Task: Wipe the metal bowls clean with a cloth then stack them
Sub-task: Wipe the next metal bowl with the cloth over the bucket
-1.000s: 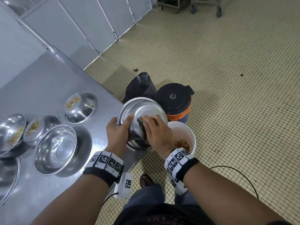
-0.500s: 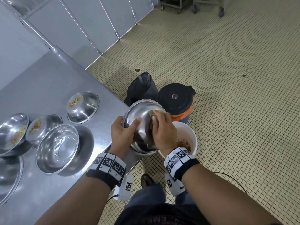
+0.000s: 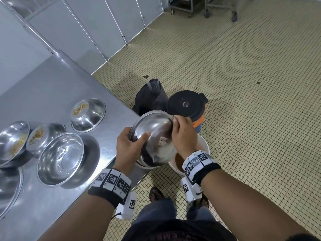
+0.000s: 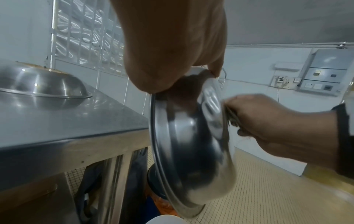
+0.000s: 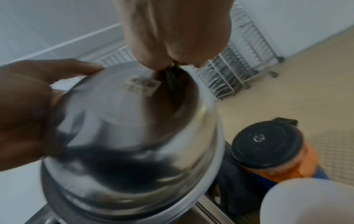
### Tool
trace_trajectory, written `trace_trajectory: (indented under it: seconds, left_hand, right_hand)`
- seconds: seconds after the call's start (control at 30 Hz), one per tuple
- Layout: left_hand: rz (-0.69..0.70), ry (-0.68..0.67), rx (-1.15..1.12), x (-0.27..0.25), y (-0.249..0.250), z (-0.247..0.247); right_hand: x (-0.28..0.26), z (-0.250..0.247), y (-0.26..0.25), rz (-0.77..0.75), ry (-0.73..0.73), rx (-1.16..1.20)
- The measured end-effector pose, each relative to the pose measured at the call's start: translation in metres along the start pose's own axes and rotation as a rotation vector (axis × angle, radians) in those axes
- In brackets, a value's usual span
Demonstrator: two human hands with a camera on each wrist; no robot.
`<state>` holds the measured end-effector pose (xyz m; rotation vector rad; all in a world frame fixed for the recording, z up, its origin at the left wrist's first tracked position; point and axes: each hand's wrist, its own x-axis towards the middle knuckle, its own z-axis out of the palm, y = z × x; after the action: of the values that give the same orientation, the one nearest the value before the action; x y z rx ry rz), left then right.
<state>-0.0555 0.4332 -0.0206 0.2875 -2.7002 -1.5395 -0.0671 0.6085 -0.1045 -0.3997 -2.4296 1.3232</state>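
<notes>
While your left hand (image 3: 129,146) grips the tilted bowl (image 3: 154,136) over the bucket (image 3: 203,145) and your right hand (image 3: 184,136) pinches the cloth (image 3: 172,117) at its rim, risk: a hard wipe may twist it loose.

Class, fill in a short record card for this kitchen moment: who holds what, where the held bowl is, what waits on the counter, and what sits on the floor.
Left hand: grips the rim of the held bowl, thumb on its outside
Right hand: holds a cloth against that bowl's far edge
Held bowl: tilted, underside with sticker toward the head camera, above the white bucket
Counter: several more metal bowls, three with food residue, e.g.
Floor: black-lidded orange container and a dark bag
</notes>
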Motion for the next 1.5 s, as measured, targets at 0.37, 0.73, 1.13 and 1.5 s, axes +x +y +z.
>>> trace_trajectory:
  seconds: [0.37, 0.73, 1.13, 1.5]
  left_hand:
    - [-0.115, 0.093, -0.206, 0.013, 0.011, -0.002]
    - [-0.202, 0.173, -0.269, 0.019, 0.015, -0.006]
    - [-0.144, 0.142, -0.262, 0.017, 0.018, -0.021]
    - [0.078, 0.013, -0.169, 0.012, 0.023, -0.031]
  right_hand:
    - [-0.039, 0.007, -0.018, -0.32, -0.034, 0.053]
    - [-0.051, 0.001, -0.022, -0.487, -0.177, 0.012]
    - [-0.005, -0.023, 0.005, -0.113, -0.072, -0.113]
    - [0.041, -0.053, -0.076, -0.307, -0.158, 0.227]
